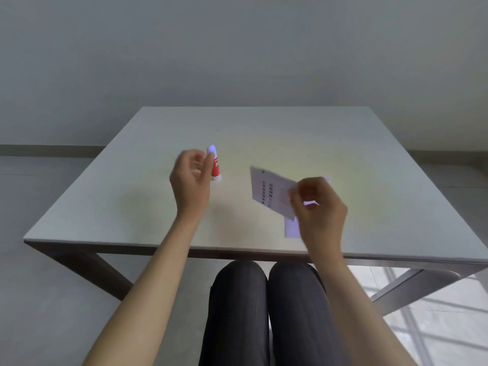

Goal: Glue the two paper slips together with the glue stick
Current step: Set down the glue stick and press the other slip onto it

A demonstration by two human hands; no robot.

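Note:
A red glue stick (215, 165) with a white cap stands upright on the table's middle. My left hand (190, 178) hovers just left of it with its fingers loosely curled. One finger touches the stick's left side, and no grip around the stick shows. My right hand (318, 207) pinches a printed paper slip (269, 190) by its right end and holds it tilted above the table. A plain white slip (291, 229) lies flat on the table, partly hidden under my right hand. Both hands are blurred.
The pale table (250, 128) has its near edge just above my knees (266, 299). A grey wall stands behind the far edge. The floor lies to the left, and a metal table leg (396, 286) shows at lower right.

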